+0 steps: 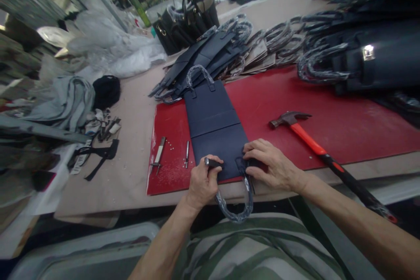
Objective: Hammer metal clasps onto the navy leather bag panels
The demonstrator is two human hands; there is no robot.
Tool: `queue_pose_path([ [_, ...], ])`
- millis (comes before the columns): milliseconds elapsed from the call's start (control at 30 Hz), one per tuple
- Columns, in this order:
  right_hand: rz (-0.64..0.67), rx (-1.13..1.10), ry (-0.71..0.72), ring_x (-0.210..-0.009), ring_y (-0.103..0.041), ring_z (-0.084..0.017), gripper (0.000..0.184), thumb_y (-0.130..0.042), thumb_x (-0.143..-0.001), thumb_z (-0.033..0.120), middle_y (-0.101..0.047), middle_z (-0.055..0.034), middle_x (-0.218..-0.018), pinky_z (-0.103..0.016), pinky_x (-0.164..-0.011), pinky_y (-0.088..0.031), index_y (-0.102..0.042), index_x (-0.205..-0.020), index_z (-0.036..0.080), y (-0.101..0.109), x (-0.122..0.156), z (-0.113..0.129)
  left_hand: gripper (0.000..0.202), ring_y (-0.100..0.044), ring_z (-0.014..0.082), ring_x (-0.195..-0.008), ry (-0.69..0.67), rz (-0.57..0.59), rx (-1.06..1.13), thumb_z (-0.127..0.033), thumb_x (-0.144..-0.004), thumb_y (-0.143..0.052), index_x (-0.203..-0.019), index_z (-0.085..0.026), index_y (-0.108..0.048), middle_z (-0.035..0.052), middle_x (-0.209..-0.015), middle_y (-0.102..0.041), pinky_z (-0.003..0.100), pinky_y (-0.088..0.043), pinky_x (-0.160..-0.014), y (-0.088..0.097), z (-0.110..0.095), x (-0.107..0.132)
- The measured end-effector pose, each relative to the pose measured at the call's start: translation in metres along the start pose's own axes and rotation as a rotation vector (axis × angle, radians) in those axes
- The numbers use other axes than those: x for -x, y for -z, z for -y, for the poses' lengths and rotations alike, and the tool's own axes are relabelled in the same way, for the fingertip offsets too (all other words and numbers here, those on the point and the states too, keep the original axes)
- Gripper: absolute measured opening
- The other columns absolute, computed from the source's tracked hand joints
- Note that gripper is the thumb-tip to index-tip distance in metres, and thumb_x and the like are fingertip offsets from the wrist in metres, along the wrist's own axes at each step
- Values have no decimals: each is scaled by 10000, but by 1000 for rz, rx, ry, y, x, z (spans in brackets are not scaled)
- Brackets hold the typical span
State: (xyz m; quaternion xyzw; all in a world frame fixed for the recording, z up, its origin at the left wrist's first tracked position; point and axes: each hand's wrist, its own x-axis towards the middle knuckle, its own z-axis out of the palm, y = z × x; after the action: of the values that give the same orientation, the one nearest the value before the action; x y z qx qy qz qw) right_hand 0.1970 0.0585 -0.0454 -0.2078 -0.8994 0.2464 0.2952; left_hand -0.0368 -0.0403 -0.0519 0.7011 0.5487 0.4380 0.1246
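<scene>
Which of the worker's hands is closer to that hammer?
Right. The right hand is at the near right corner of the navy panel, with the hammer to its right; the left hand is at the near left corner, farther away.

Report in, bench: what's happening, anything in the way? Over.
Left grip around dark, metal-ended tool. Right grip at edge of navy panel, by nearer handle. Panel lies on red mat. Hammer lies right, off panel.
</scene>
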Motion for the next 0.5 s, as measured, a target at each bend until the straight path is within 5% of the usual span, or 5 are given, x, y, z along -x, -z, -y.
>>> queue_pose_path([
  [167,-229,365,-203,-1027,-579,-333,146,-562,-928,291,-628,-167,-1103,-495,-880,-466,-611,-1003,176,33,18,-9,150,-689,169,-922,-56,17,0,-142,-960,-497,-1077,-182,-582,67,-977,-680,266,-562,-815,-2,3,0],
  [300,-138,676,-464,-755,-576,-342,116,-541,-890,267,-603,-191,-896,-448,-617,-422,-568,-958,177,67,50,-25,147,-697,178,-912,-46,42,38,-141,-951,-494,-1070,-191,-564,71,-962,-691,281,-563,-817,-4,4,-2],
  [400,-132,563,-581,-519,-475,-219,116,-567,-844,228,-528,-92,-649,-365,-494,-313,-491,-756,229,82,64,-35,144,-700,177,-873,-4,59,94,-147,-946,-495,-1071,-194,-548,65,-936,-694,283,-563,-796,-3,4,-6],
  [500,-140,67,-864,-464,-456,-168,214,-659,-760,275,-500,-34,-549,-313,-435,-329,-470,-666,242,87,61,-30,138,-697,175,-854,9,56,120,-146,-939,-499,-1057,-195,-552,58,-913,-691,279,-557,-780,-3,4,-7],
])
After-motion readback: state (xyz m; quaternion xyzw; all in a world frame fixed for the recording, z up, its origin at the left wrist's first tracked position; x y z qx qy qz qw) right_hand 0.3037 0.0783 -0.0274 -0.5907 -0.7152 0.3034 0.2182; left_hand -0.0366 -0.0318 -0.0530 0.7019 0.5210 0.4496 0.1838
